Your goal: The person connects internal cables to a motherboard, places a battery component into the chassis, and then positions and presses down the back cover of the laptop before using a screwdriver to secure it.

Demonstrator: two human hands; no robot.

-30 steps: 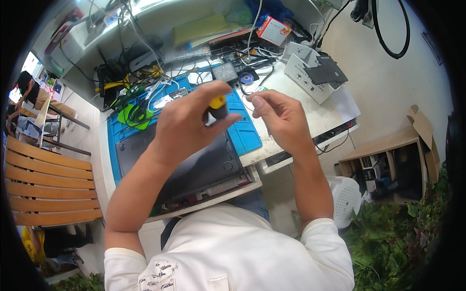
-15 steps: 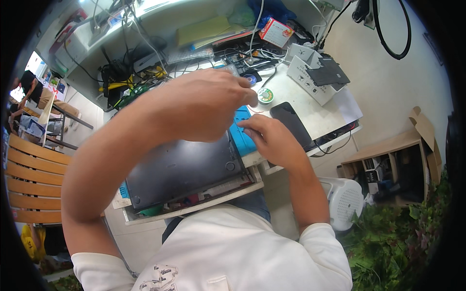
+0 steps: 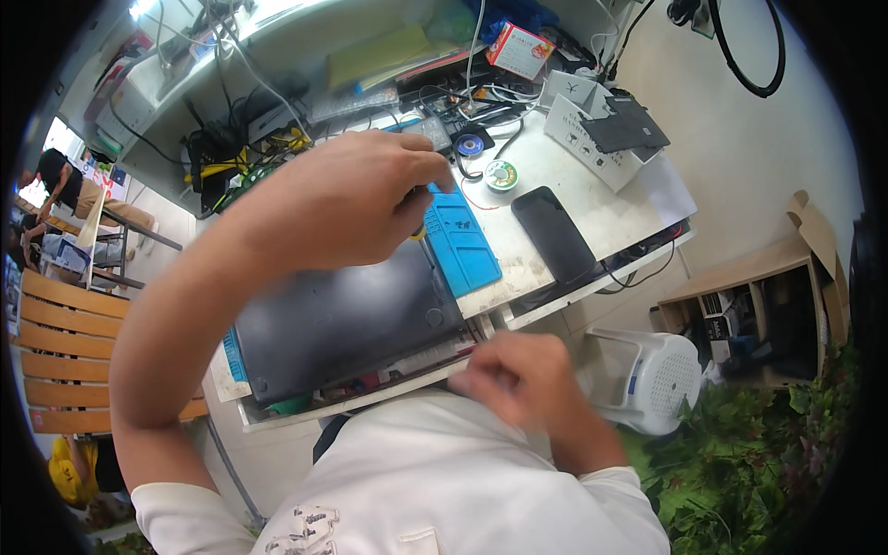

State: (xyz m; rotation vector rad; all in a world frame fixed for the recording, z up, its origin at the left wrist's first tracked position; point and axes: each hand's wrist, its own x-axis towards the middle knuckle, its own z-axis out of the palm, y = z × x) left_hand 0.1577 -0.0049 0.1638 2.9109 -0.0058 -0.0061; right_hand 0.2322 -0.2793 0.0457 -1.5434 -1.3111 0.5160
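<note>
A dark laptop (image 3: 347, 324) lies closed, underside up, on the white desk. My left hand (image 3: 370, 199) reaches over its far edge with the fingers curled closed. A bit of yellow shows under those fingers, but what they hold is hidden. Beside the laptop's right edge lies a blue work mat (image 3: 467, 259) with moulded compartments; my left fingertips are near its far end. My right hand (image 3: 523, 379) is in front of the desk's near edge, close to my shirt. Its fingers are curled together and blurred, and anything in them cannot be made out.
A black smartphone (image 3: 555, 234) lies right of the mat. Two small spools (image 3: 501, 176) sit beyond it. Cables, tools and a red-white box (image 3: 521, 51) crowd the back. An open white box (image 3: 592, 139) stands far right. A white stool (image 3: 652, 384) is below the desk.
My right hand has pulled back from the blue mat toward my body, uncovering the mat and phone. My left hand has shifted slightly left, its fingers curling in.
</note>
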